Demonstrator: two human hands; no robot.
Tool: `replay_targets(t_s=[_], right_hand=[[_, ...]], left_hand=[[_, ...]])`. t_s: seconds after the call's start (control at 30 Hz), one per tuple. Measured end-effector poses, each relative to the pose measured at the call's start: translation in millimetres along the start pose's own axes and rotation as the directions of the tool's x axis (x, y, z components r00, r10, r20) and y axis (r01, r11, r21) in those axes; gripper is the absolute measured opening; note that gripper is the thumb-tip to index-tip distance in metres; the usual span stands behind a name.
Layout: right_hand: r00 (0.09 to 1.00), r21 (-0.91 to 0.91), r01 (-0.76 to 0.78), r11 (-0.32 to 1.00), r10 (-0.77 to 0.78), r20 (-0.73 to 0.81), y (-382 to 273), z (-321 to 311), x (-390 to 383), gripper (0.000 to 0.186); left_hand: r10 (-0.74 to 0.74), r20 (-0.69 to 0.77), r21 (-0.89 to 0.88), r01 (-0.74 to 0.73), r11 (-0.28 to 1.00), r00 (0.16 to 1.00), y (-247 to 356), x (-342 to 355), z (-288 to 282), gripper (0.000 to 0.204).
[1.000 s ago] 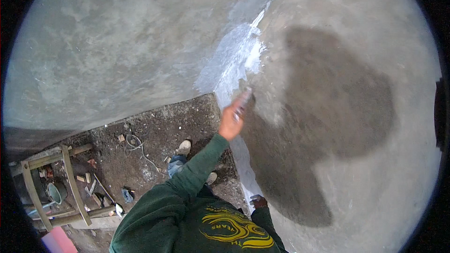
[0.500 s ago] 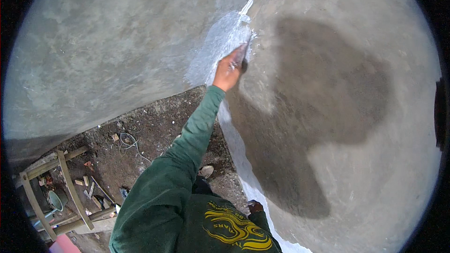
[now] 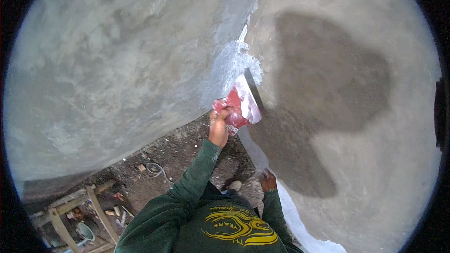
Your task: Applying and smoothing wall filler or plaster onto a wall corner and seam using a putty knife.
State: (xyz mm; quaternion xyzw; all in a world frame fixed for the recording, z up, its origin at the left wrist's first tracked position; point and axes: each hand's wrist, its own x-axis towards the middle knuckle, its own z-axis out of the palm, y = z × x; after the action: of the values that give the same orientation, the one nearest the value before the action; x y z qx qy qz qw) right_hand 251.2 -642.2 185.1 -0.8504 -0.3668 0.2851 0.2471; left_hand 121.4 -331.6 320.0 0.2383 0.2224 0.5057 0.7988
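Note:
My left hand (image 3: 218, 130) is closed on a wide putty knife (image 3: 234, 110) with a red, paint-smeared body and a straight metal blade. White putty coats the part next to the blade. Just beyond its edge, a wet white putty patch (image 3: 229, 63) covers the corner where two grey walls meet. Lower down, beside a pale strip (image 3: 293, 213) along the right wall, is my right hand (image 3: 268, 181). Its fingers are curled, and what they hold, if anything, is too blurred to make out.
The left wall (image 3: 117, 65) and right wall (image 3: 347, 173) are bare grey plaster, the right one darkened by a shadow. On the dirt floor lie a wire coil (image 3: 154, 168) and wood scraps. A wooden frame (image 3: 101, 213) and a pale bucket (image 3: 86, 231) stand lower left.
My left hand has drawn back from the corner and turned, bringing the red putty knife into full sight. My right hand has come up and slightly right. The view has shifted.

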Motion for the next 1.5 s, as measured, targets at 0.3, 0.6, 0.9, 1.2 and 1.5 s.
replay_targets(t_s=[0.3, 0.6, 0.9, 1.2, 1.5], right_hand=[[0.969, 0.86, 0.142, 0.49, -0.246, -0.02, -265.7, -25.1, 47.2, 0.055], [0.925, 0.901, 0.376, 0.218, -0.023, -0.38, -325.8, -23.1, 55.4, 0.038], [0.877, 0.86, 0.465, 0.21, 0.026, -0.48, -357.3, -50.1, 102.3, 0.029], [0.599, 0.422, 0.417, 0.805, 0.106, -0.794, -326.1, -7.7, 230.4, 0.039], [0.531, 0.477, 0.47, 0.743, 0.193, -0.825, -354.4, 0.4, 257.4, 0.038]], left_hand=[[-0.018, -0.101, -0.118, 0.006, 0.993, 0.995, 57.5, -12.7, 59.2, 0.023], [-0.108, -0.037, -0.068, 0.105, 0.992, 0.993, 68.8, -41.9, 60.6, 0.012], [-0.32, 0.271, 0.775, -0.009, 0.631, 0.908, 105.2, -13.1, -4.2, 0.028], [0.437, 0.787, 0.582, -0.76, -0.289, 0.436, 353.0, -37.9, 25.9, 0.021], [0.451, 0.875, 0.432, -0.704, -0.564, 0.175, 430.1, -10.2, 4.9, 0.025]])
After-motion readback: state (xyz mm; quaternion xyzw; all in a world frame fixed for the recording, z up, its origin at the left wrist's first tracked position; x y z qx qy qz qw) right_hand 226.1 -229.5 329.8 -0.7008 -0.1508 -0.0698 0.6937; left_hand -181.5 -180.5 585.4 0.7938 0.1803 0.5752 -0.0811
